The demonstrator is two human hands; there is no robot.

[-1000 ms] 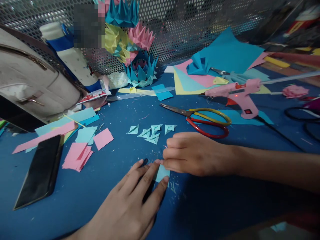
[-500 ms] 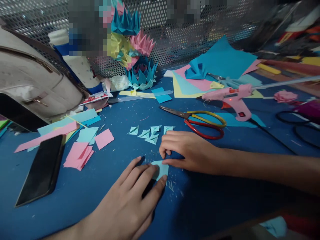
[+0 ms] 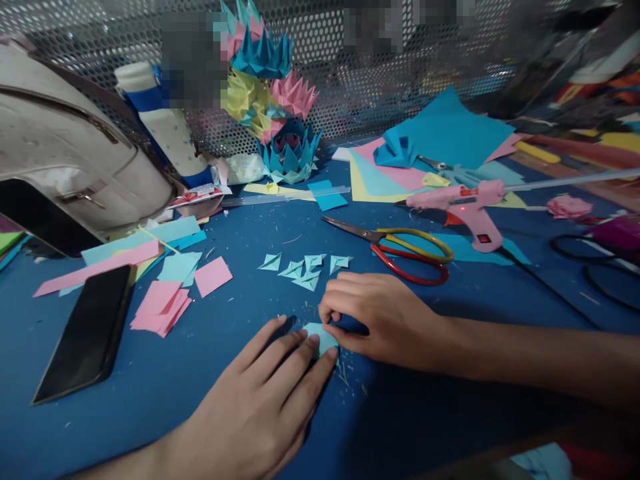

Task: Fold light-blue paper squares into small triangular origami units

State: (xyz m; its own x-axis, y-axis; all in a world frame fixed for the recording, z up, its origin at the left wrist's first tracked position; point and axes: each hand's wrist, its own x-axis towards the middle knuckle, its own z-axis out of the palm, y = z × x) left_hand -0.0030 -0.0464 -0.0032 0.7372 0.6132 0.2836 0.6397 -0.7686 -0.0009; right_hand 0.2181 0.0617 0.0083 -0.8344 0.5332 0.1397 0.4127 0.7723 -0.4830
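Observation:
A small light-blue paper square (image 3: 325, 339) lies on the blue tabletop between my hands, partly hidden by fingers. My left hand (image 3: 267, 393) rests flat with its fingers stretched, the fingertips pressing the paper's left and lower edges. At the paper's upper right corner, my right hand (image 3: 383, 320) has its fingers curled, the thumb and forefinger together at the edge. Just beyond them lie several small folded light-blue paper pieces (image 3: 306, 279). Scissors (image 3: 380, 237) with red and yellow handles are behind my right hand.
At left are a phone (image 3: 85, 333), pink paper squares (image 3: 159, 310), paper strips (image 3: 125, 257) and a pale backpack (image 3: 75, 153). Farther back stand folded paper flowers (image 3: 290, 157). A pink glue gun (image 3: 470, 207) with its black cord lies at right, near coloured sheets (image 3: 450, 127).
My right hand's fingers have loosened from a tight fist, with the thumb now at the paper's corner. My left fingertips have shifted slightly on the paper. The camera view has moved a little.

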